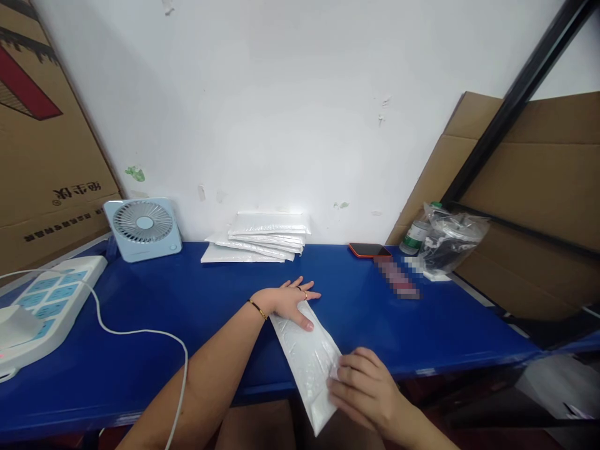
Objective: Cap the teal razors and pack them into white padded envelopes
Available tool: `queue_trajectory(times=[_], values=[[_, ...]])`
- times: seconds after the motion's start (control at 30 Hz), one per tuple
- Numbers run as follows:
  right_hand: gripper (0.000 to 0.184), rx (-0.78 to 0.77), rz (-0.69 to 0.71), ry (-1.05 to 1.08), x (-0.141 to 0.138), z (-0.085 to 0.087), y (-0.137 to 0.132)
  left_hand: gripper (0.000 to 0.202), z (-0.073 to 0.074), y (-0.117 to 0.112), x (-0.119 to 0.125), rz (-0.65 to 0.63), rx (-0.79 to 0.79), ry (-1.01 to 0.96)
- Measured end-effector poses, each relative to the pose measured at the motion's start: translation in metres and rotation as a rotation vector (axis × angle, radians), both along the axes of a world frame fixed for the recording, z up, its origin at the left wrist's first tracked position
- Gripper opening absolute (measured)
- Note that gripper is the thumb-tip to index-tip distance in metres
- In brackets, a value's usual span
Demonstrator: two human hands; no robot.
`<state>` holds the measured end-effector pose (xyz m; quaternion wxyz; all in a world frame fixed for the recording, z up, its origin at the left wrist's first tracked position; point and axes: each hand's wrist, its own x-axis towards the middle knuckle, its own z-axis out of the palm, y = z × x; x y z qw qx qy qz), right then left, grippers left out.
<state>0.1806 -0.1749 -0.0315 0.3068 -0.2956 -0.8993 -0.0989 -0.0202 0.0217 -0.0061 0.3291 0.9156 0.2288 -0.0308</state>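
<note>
A white padded mailer (307,356) lies slantwise over the front edge of the blue table (187,300). My left hand (289,301) rests flat on its far end, fingers stretched out, with a ring and a thin bracelet showing. My right hand (365,387) presses on the near right edge of the mailer, fingers curled and pinching at it. A stack of several more white mailers (262,240) sits at the back of the table by the wall.
A small pale-blue fan (143,228) stands at the back left. A white power strip (47,300) with a white cable (140,331) lies far left. A phone (370,250), a small bottle (415,236) and a plastic bag (447,240) sit at the right. Cardboard leans on both sides.
</note>
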Motion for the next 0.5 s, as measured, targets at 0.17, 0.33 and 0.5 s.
queue_trajectory(times=[0.17,0.33,0.5], values=[[0.029,0.073,0.028,-0.095,0.004,-0.003,-0.005,0.091,0.003,0.000,-0.002,0.034,-0.038,-0.057],[0.022,0.001,-0.273,0.291,0.034,0.037,0.030,0.065,0.013,0.011,-0.009,0.329,-0.216,-0.444],[0.026,-0.413,-0.627,1.011,0.099,0.086,0.112,0.051,0.008,0.032,-0.016,0.781,-0.266,-0.797]])
